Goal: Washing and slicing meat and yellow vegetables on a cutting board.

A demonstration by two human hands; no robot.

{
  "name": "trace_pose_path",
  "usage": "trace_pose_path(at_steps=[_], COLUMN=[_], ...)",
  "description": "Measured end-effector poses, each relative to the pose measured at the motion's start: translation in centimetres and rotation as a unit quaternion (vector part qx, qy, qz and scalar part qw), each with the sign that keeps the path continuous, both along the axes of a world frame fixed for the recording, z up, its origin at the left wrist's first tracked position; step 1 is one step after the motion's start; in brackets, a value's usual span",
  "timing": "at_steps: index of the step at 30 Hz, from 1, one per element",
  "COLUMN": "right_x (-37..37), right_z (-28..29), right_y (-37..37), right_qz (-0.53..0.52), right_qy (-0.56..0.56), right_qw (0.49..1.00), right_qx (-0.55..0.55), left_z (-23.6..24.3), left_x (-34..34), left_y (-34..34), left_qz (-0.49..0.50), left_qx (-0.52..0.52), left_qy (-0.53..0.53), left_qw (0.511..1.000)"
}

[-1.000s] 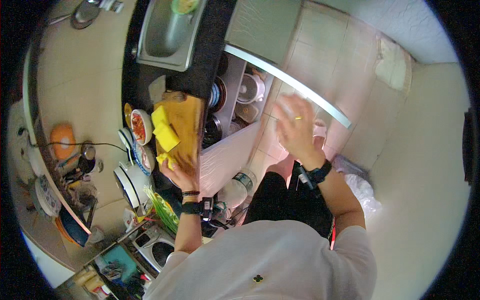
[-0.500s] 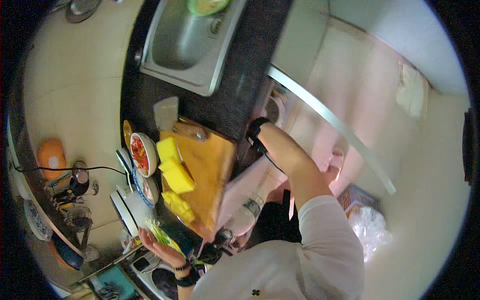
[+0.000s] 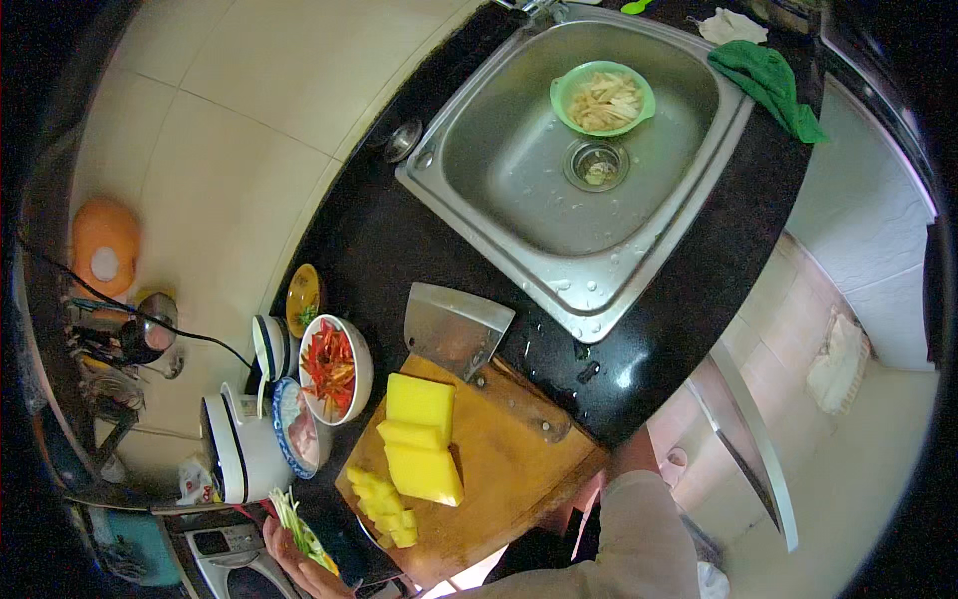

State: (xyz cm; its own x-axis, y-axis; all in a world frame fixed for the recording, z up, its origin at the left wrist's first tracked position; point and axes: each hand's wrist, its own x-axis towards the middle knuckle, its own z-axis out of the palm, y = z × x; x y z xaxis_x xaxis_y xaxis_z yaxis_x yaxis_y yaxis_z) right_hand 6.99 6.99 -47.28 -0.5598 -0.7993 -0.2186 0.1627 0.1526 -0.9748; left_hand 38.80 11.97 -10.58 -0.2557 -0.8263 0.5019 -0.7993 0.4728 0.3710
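Note:
My left hand (image 3: 296, 562) is at the lower left, its fingers stretched out beside a bunch of cut scallions (image 3: 292, 519). It appears to hold nothing. My right arm (image 3: 649, 509) reaches down past the counter's front edge, and its hand is hidden. A wooden cutting board (image 3: 519, 499) bears smooth yellow blocks (image 3: 424, 474) and a heap of smaller yellow pieces (image 3: 381, 507), whose kind I cannot tell. A cleaver (image 3: 454, 329) lies across the board's far end, its blade over the black counter.
A white bowl of sliced red peppers (image 3: 329, 369), a blue-rimmed dish of pale pink meat (image 3: 296, 424) and a white appliance (image 3: 244, 449) stand left of the board. The steel sink (image 3: 519, 200) holds a green bowl (image 3: 604, 130). A pale-edged door (image 3: 753, 439) stands open at right.
The view has swung towards the sink, showing its whole basin and the green cloth. My right forearm and hand have gone out of sight below the counter edge. My left hand remains by the scallions.

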Motion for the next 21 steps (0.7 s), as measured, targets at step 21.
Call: trace_pose_path(at_steps=[21], right_x=[3.5], right_z=[-1.1], right_y=[1.1], right_qz=[-0.034], right_qy=[0.006], right_qw=[0.999], right_qx=[-0.014], left_z=[-0.6], left_x=[2.6], left_y=[3.2], left_qz=[-0.041], left_qx=[0.062], left_qy=[0.026], left_qw=[0.997])
